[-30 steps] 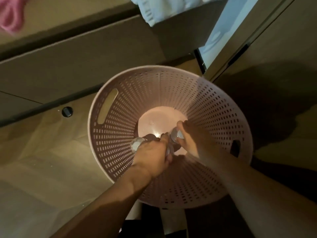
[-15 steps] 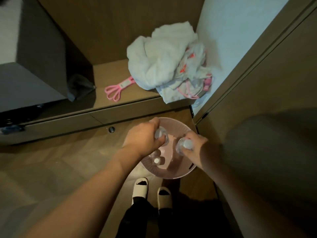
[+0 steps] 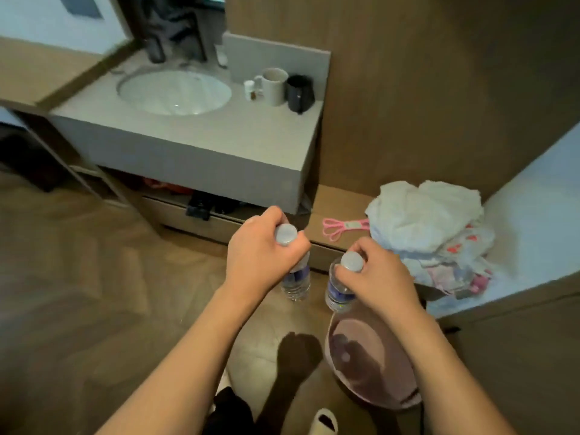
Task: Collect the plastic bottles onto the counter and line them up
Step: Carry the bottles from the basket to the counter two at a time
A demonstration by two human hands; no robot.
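Observation:
My left hand (image 3: 262, 251) grips the neck of a clear plastic bottle (image 3: 296, 279) with a blue label and a pale cap, held upright in the air. A second such bottle (image 3: 337, 291) hangs from my right hand (image 3: 378, 277), which is closed around its top. Both bottles are above the floor, in front of the grey counter (image 3: 238, 142). Below my right forearm stands the pink perforated basket (image 3: 398, 400), with at least one more bottle (image 3: 345, 350) lying inside it.
The counter holds a white sink (image 3: 174, 91), a white mug (image 3: 273, 86), a black mug (image 3: 299, 92) and a small white container (image 3: 250, 89) along its back right. A low wooden ledge carries a pile of laundry (image 3: 430, 227) and a pink clip (image 3: 340, 227).
Both hands have lifted a bottle each out of the basket and risen well above it. My view has swung up from the basket to the counter.

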